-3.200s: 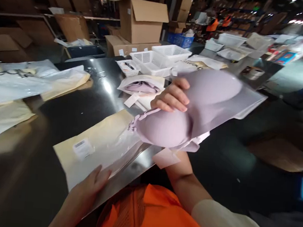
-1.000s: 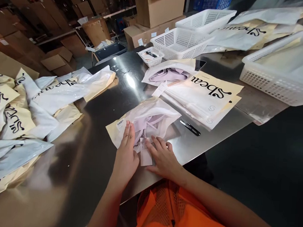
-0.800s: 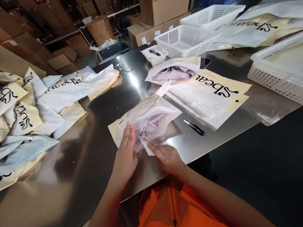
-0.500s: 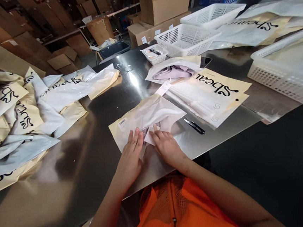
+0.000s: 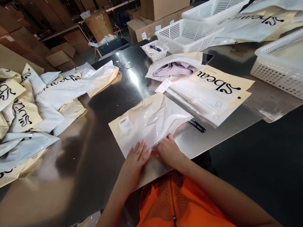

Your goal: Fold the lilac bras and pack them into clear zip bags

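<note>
A white and cream plastic mailing bag (image 5: 153, 117) with a barcode label (image 5: 125, 124) lies on the metal table in front of me. My left hand (image 5: 137, 158) rests on its near edge, fingers stretched out. At the bag's near right edge, my right hand (image 5: 169, 151) is curled closed on the plastic, with some fingertips hidden. A black-handled cutting tool (image 5: 198, 126) lies just right of the bag, its blade end covered. Beyond it is a stack of flat printed mailing bags (image 5: 211, 94). Next to that, an open bag holds folded lilac fabric (image 5: 173, 70).
A heap of filled mailing bags (image 5: 48, 104) covers the left side of the table. White plastic baskets (image 5: 187, 37) stand at the back, and another basket (image 5: 284, 77) holds bags at the right. A small basket (image 5: 155, 51) contains small items. Cardboard boxes (image 5: 163, 5) are stacked behind.
The bag's upper layer now lies flat over the fabric and the white tag that showed at its opening. My right hand has curled at the edge; my left has moved slightly nearer.
</note>
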### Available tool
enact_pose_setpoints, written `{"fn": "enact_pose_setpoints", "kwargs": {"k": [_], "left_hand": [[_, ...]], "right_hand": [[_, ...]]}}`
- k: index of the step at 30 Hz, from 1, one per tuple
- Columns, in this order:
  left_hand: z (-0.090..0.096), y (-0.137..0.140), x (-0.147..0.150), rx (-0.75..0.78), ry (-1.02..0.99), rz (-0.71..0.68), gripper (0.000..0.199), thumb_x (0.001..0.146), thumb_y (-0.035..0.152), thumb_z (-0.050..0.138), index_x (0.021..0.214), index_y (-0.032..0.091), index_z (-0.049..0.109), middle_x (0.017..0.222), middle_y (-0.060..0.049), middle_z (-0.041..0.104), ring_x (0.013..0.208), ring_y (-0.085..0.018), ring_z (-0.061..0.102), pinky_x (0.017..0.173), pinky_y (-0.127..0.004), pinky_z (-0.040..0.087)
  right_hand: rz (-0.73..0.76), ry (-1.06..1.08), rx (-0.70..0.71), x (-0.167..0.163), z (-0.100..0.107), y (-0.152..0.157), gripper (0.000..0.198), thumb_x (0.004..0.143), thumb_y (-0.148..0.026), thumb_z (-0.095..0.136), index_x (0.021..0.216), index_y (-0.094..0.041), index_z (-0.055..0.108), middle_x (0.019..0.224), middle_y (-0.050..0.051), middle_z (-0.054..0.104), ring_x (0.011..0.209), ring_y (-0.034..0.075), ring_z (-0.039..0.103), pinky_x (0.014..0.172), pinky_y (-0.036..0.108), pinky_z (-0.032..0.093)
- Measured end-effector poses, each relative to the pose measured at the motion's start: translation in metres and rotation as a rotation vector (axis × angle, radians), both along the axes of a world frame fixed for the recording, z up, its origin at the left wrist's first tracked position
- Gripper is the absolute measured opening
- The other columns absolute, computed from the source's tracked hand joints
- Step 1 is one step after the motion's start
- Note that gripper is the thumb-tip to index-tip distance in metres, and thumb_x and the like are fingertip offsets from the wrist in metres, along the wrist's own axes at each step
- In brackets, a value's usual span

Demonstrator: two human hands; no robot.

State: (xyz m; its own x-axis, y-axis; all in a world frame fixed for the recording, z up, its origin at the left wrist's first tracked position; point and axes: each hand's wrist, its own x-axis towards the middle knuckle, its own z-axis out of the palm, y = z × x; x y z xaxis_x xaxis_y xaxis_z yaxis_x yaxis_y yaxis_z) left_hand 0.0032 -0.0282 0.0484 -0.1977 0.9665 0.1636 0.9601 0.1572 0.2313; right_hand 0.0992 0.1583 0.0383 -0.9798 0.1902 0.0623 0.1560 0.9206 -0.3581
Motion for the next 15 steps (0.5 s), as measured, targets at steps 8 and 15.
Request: {"fn": "enact_pose_setpoints", "kwargs": {"k": [8,15], "left_hand": [[-0.006,-0.041,0.019,0.429,-0.48,0.824,0.058,0.089,0.033,0.06,0.143,0.022,0.04,0.14,-0.016,0.053,0.124,-0.027,0.057,0.1,-0.041,0.051],[-0.01,-0.05,0.015,0.302,-1.461,1.046,0.052,0.066,0.065,0.071,0.074,0.016,0.055,0.06,0.001,0.059,0.04,-0.01,0.05,0.033,-0.018,0.027]], "right_hand": [[0.153,0.257,-0.444,-0.012,-0.006,0.003,0.027,0.093,-0.018,0.044,0.094,-0.017,0.072,0.1,0.008,0.071,0.102,0.02,0.063,0.093,0.033,0.048],[-0.097,-0.189,-1.069,0.02,0.004,-0.034,0.038,0.094,-0.046,0.048,0.073,-0.017,0.062,0.064,0.002,0.063,0.052,0.013,0.058,0.051,0.023,0.043]]}}
